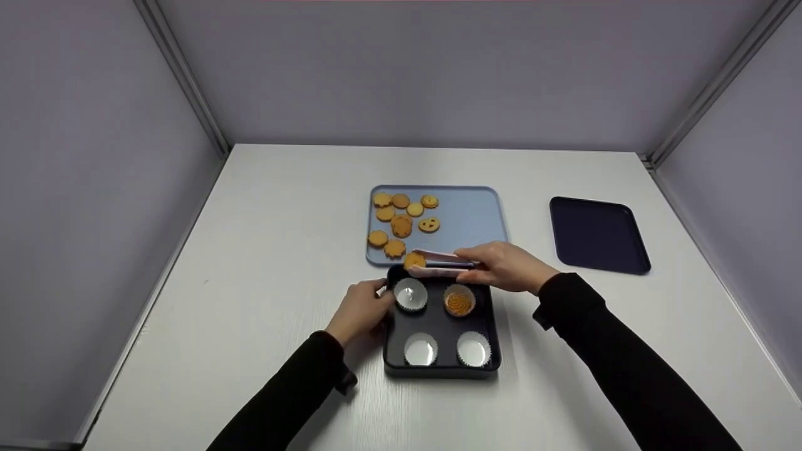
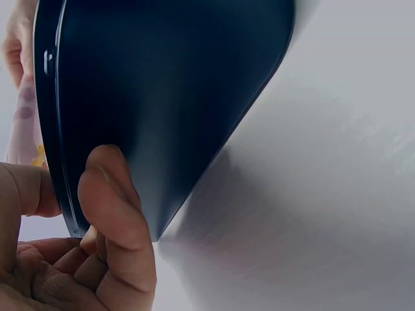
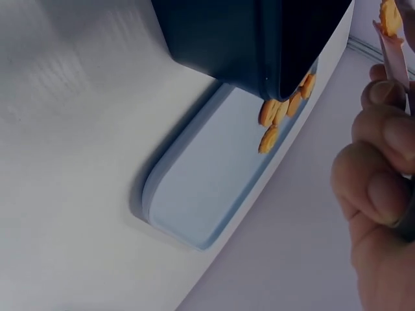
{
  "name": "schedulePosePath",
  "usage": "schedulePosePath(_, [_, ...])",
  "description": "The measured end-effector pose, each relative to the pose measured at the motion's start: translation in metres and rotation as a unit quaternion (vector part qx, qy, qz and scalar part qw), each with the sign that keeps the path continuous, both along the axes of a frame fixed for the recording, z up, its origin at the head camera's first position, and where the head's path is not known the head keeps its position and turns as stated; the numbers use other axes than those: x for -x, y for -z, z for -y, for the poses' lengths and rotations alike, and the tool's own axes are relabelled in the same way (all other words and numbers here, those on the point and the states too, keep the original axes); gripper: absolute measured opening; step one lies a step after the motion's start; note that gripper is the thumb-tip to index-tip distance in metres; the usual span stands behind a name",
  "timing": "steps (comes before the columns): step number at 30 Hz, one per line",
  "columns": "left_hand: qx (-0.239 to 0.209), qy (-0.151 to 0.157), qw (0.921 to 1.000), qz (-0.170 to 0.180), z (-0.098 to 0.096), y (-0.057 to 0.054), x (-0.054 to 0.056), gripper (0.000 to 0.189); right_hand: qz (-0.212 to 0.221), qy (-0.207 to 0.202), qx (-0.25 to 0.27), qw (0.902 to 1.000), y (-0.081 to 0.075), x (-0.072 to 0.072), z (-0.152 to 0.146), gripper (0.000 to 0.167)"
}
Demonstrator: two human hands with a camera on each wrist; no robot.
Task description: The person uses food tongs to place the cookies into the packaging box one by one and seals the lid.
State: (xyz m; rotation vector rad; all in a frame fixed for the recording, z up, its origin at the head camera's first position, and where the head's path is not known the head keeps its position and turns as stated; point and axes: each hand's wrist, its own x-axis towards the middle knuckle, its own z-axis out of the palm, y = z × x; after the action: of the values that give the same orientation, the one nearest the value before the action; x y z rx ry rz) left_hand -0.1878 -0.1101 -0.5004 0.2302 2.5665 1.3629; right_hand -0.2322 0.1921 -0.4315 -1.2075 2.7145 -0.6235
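Note:
My right hand [image 1: 509, 266] grips pink-patterned tongs [image 1: 442, 270], whose tips pinch a small golden cookie [image 1: 414, 260] above the far left edge of a dark rectangular box [image 1: 442, 322]. In the right wrist view the tongs [image 3: 393, 58] point up with the cookie [image 3: 390, 17] at the end. My left hand [image 1: 362, 307] holds the box's left wall near its far corner, and the left wrist view shows a finger [image 2: 117, 214] along the wall. White paper cups stand in the box; the far right cup [image 1: 460, 300] contains an orange swirled piece, while the far left cup [image 1: 411, 295] has no cookie.
Behind the box lies a light blue tray [image 1: 473, 219] with several cookies [image 1: 401, 225] grouped on its left side. A dark flat tray [image 1: 600, 236] sits at the right of the white table [image 1: 276, 238]. Grey panels [image 1: 401, 75] enclose the back and sides.

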Motion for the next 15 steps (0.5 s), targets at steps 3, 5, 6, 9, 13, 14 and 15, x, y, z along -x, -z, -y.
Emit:
schedulePosePath(3, [-0.006, -0.001, 1.0, 0.007, 0.0, 0.0, 0.0, 0.029, 0.002, -0.015, -0.016, 0.9997, 0.0, -0.002, 0.004, 0.042])
schedulePosePath(5, [-0.01, -0.003, 0.9999, 0.012, 0.0, 0.0, 0.0, 0.031, 0.004, -0.024, -0.027, 0.9993, 0.001, -0.003, 0.007, 0.04])
schedulePosePath(6, [-0.011, -0.003, 0.9999, 0.013, 0.0, 0.0, 0.0, 0.031, 0.004, -0.028, -0.034, 0.999, 0.001, -0.003, 0.008, 0.037])
schedulePosePath(9, [-0.007, -0.001, 0.9999, 0.011, 0.0, 0.0, -0.001, 0.033, -0.001, -0.036, -0.054, 0.9979, 0.003, -0.004, 0.012, 0.028])
schedulePosePath(13, [0.008, 0.005, 0.9999, 0.004, 0.0, -0.001, -0.001, 0.036, -0.012, -0.05, -0.069, 0.9963, 0.006, -0.004, 0.014, 0.026])
schedulePosePath(14, [0.011, 0.005, 0.9999, 0.003, 0.0, -0.001, 0.0, 0.037, -0.014, -0.052, -0.071, 0.996, 0.007, -0.004, 0.014, 0.028])
schedulePosePath(15, [0.013, 0.005, 0.9999, 0.003, 0.0, -0.001, 0.0, 0.039, -0.015, -0.055, -0.071, 0.9958, 0.008, -0.004, 0.015, 0.029])
